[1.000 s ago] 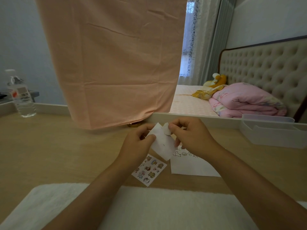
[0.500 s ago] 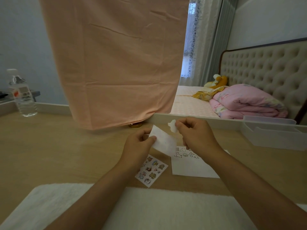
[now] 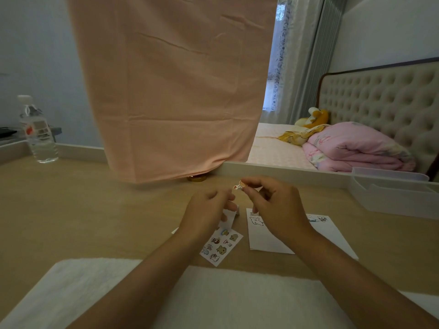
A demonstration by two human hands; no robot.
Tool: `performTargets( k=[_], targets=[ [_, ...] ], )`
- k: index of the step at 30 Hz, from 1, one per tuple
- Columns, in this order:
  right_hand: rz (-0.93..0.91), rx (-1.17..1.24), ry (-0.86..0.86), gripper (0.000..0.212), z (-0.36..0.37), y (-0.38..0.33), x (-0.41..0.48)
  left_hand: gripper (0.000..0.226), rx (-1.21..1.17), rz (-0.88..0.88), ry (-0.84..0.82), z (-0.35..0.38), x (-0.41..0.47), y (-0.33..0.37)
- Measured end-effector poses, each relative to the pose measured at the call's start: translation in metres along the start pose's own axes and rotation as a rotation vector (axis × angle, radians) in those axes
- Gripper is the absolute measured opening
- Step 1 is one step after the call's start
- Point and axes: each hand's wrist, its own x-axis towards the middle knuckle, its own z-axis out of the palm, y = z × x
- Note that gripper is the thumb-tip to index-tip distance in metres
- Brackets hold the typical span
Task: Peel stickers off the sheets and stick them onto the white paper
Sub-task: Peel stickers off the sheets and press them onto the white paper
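Your right hand [image 3: 273, 210] pinches a small cartoon sticker [image 3: 238, 186] between thumb and forefinger, raised above the light wooden desk [image 3: 83, 210]. The sticker juts left from the fingertips, toward your left hand [image 3: 209, 210]. That hand's curled fingers hold a white backing sheet [image 3: 229, 218], mostly hidden beneath the palm. Just nearer lies a rectangular sheet of colourful animal stickers [image 3: 222, 245], its long axis running near-left to far-right. The white paper [image 3: 263, 236] lies flat to the right, partly under your right forearm.

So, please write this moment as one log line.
right hand pinches sticker | left hand holds sheet | white paper on table
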Motion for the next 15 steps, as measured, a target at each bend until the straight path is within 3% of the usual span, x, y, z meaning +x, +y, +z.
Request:
performTargets(
  k=[2,10,15],
  targets=[
    [-0.045,-0.038,0.005,0.023,0.0011,0.0002,-0.0009,0.028,-0.093,-0.105,-0.066,-0.0008,-0.0004,0.0026],
    [-0.246,-0.2,-0.044,0.029,0.0014,0.0062,-0.0029,0.019,-0.194,-0.194,-0.09,-0.004,0.004,-0.0005],
    [-0.214,-0.321,-0.174,0.041,-0.0052,0.0049,-0.0007,0.023,-0.042,-0.119,-0.008,-0.0011,0.0034,-0.0025]
  ],
)
